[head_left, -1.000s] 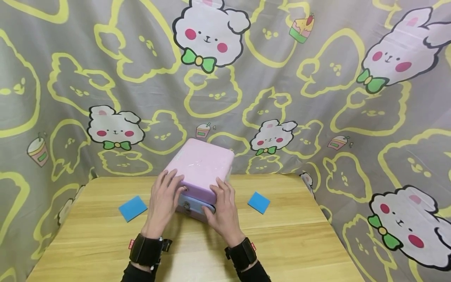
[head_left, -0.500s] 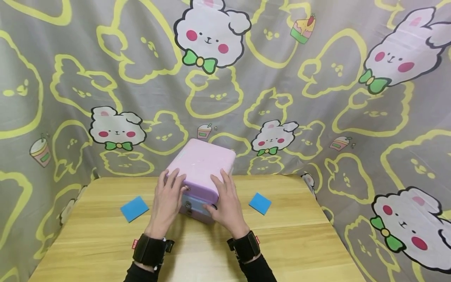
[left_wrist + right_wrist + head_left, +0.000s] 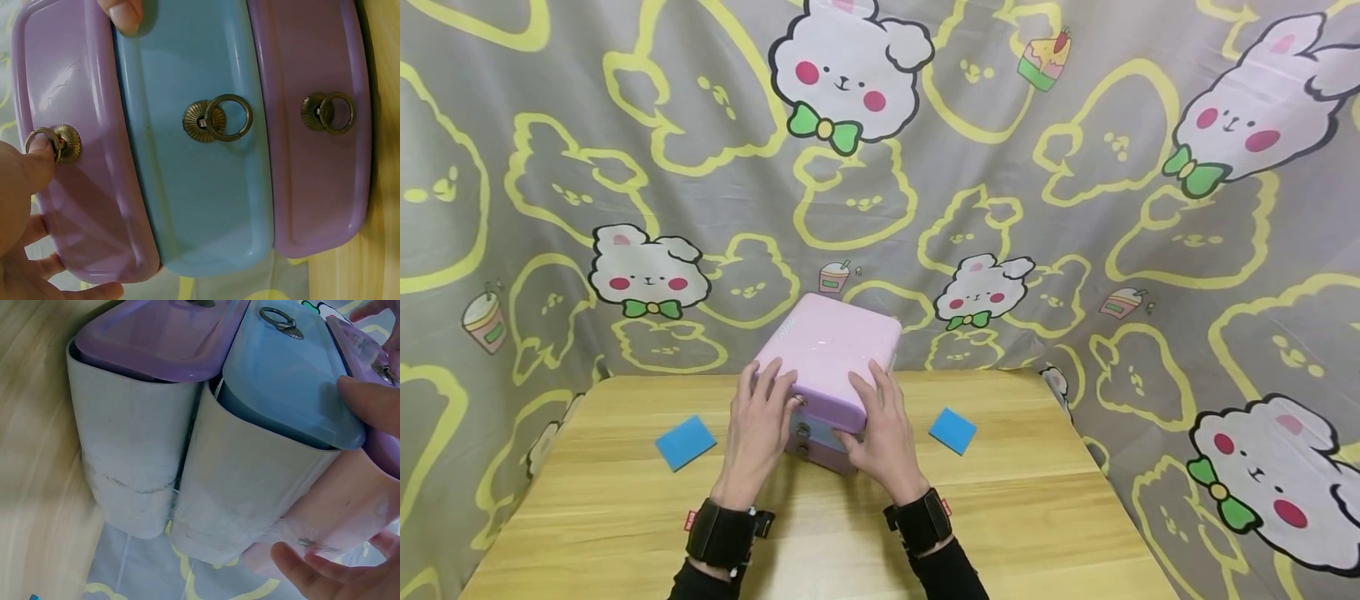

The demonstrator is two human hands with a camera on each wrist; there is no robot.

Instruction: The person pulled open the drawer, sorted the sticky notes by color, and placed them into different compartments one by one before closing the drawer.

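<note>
A small desktop drawer box (image 3: pixel 831 337) with a pink top stands at the middle of the table, turned at an angle. In the left wrist view its fronts are a top purple drawer (image 3: pixel 94 212), a middle blue drawer (image 3: pixel 200 194) and a bottom purple drawer (image 3: pixel 312 181), each with a brass ring pull. My left hand (image 3: pixel 758 429) holds the near left corner, fingers over the top and thumb at the top drawer's ring. My right hand (image 3: pixel 887 433) holds the near right corner, its thumb against the blue drawer's front edge. A narrow gap shows behind the blue front in the right wrist view.
A blue square pad (image 3: pixel 687 442) lies left of the box, and a second blue square pad (image 3: pixel 953 431) lies to its right. Behind the wooden table (image 3: pixel 1022 517) hangs a grey patterned curtain (image 3: pixel 880 200). Clear tape wraps the drawer shells (image 3: pixel 244 487).
The blue drawer, which stuck out slightly one second ago, has moved inward under my right thumb. Both hands keep their places on the box.
</note>
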